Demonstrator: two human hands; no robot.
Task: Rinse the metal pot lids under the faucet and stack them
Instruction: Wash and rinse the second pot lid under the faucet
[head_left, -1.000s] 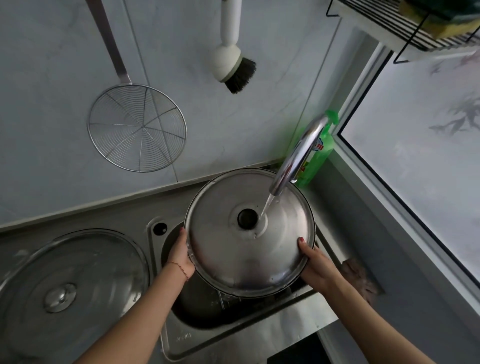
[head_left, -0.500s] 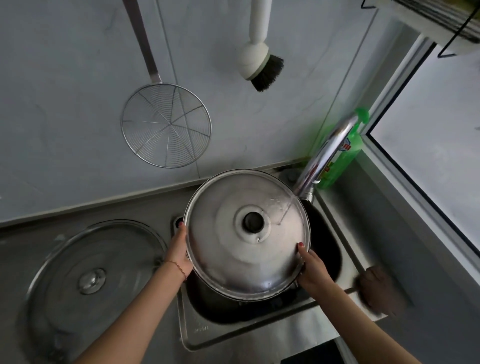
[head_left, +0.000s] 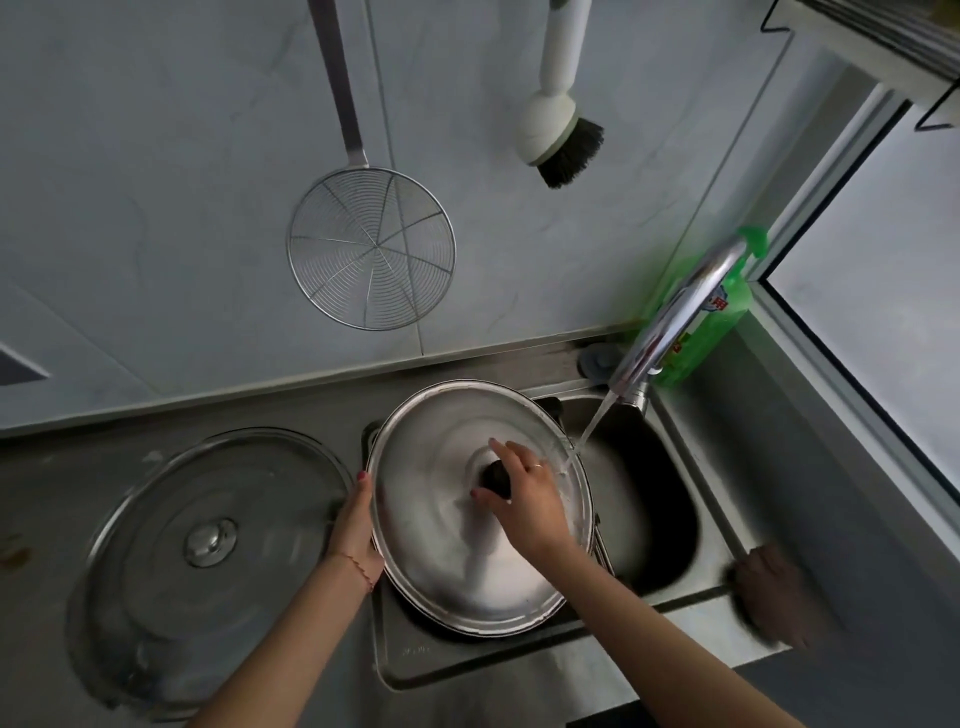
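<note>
Resting flat on the steel counter, well to the left of both hands, a glass lid (head_left: 208, 540) with a metal knob lies beside the sink. Just right of it, the left hand (head_left: 357, 525) presses against the left rim of a metal pot lid (head_left: 441, 561), fingers wrapped behind the edge, holding it tilted over the sink (head_left: 670, 519). The right hand (head_left: 524, 493) reaches across the lid's face and pinches the dark knob (head_left: 496, 475) at its centre with curled fingers. Beyond the right hand, a chrome faucet (head_left: 675, 322) pours a thin stream that strikes the lid's right edge. Behind the faucet stands a green bottle (head_left: 722, 322). Above the hands, a wire skimmer (head_left: 371, 249) and a brush (head_left: 561, 130) hang on the wall.
</note>
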